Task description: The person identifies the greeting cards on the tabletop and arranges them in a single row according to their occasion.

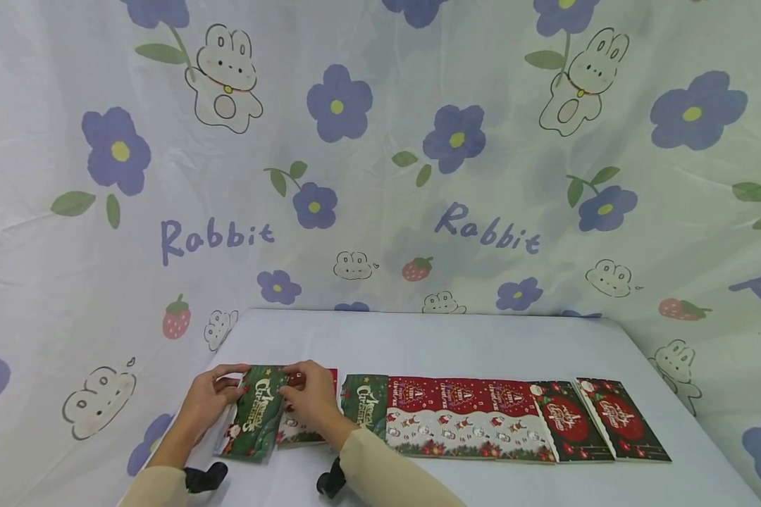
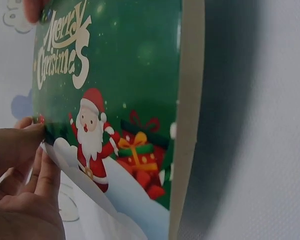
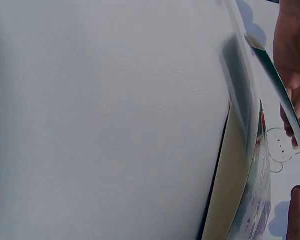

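A green Merry Christmas booklet (image 1: 259, 412) is held between both hands at the left end of a row. My left hand (image 1: 208, 398) pinches its left edge near the top, thumb and fingers on either side, as the left wrist view shows. My right hand (image 1: 313, 398) pinches its upper right edge. In the left wrist view the booklet (image 2: 125, 100) stands tilted above the tabletop, its pale edge and shadow showing. A red-and-white booklet (image 1: 298, 431) lies just right of it, partly hidden by my right hand.
Further right lie another green booklet (image 1: 364, 401), several red-and-white booklets (image 1: 463, 419) side by side, and two dark booklets with red circles (image 1: 571, 422), (image 1: 621, 419). White cloth covers the table (image 1: 418, 341). A rabbit-print curtain (image 1: 380, 176) hangs behind it.
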Motion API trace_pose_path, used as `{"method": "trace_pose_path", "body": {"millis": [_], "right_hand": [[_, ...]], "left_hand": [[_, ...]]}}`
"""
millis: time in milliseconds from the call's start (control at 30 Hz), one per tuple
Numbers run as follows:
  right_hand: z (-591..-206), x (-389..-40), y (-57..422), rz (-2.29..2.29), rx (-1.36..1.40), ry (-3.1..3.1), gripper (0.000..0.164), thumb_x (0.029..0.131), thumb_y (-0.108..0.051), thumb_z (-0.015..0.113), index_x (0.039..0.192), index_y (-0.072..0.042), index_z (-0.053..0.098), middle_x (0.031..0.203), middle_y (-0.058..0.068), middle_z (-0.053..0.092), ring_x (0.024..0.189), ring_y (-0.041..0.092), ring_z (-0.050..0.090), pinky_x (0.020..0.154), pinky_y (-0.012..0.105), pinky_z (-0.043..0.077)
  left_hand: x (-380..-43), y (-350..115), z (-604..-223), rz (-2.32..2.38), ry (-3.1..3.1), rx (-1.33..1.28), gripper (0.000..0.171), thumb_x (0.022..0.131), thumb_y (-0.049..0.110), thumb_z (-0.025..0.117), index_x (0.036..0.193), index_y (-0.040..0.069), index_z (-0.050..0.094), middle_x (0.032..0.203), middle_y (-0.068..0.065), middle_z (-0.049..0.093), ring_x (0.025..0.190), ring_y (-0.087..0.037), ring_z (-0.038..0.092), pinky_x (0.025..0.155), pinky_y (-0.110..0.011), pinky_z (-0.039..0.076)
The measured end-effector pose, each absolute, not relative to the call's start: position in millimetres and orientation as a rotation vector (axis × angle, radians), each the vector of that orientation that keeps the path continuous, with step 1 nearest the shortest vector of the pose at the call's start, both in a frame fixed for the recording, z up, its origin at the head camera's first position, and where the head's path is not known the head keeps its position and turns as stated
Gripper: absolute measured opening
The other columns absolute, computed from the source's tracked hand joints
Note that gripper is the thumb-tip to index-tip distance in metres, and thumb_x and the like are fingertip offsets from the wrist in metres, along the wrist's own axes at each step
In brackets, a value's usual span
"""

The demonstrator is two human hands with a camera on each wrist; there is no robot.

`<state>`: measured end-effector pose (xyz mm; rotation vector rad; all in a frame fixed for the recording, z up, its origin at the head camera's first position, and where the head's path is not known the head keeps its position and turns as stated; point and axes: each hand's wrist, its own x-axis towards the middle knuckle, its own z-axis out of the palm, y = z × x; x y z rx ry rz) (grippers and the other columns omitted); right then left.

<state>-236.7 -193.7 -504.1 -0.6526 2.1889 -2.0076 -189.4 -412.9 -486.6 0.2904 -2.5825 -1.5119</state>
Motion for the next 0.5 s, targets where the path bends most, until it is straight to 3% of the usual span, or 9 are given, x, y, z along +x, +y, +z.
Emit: {"method": "trace_pose_path", "body": {"millis": [267,500], "right_hand": [[-497,-233,-193,-2.048,-0.494,2.198,0.032,0.089,0.008,0.079,0.116,-0.009,0.076,0.087,0.004,0.07,0.067,0.004,0.065,0.054,0.022,0.054],[-492,-236,-192,-2.053,-0.482,2.247,0.031,0.088,0.008,0.079,0.114,-0.009,0.076,0.092,0.006,0.07,0.067,0.0,0.061,0.055,0.019,0.05]], "left_hand": [[-187,-412,-483,-1.553,-2.562,0.212,0.046,0.095,-0.012,0.065,0.141,-0.008,0.058,0.122,-0.026,0.068,0.093,-0.009,0.066,0.076,-0.024,0.057],[-183,-412,-482,-1.682,-2.511,0.157,0.048,0.1,-0.007,0.065,0.146,-0.008,0.053,0.132,-0.029,0.061,0.101,-0.01,0.066,0.082,-0.025,0.058]]}}
